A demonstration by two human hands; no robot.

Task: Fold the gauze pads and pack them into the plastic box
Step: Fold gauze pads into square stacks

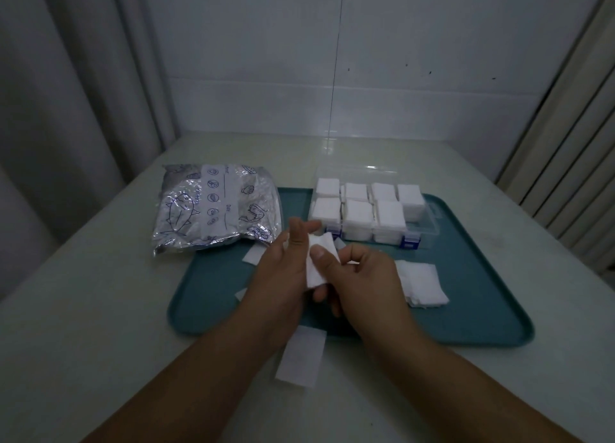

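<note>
- gauze pads (357, 216): white woven cloth, matt
- plastic box (429, 216): clear, glossy
- bag (213, 206), far left: crinkled shiny foil
- tray (482, 286): teal plastic, smooth
- tabletop (83, 309): pale, smooth

White gauze pad (317, 259) partly folded, held up over tray middle. Loose pad stack (422, 284) at tray's right side; one flat pad (301, 356) overhanging tray's near edge. Clear plastic box (366, 209), open, compartments packed, tray's far edge.
</note>
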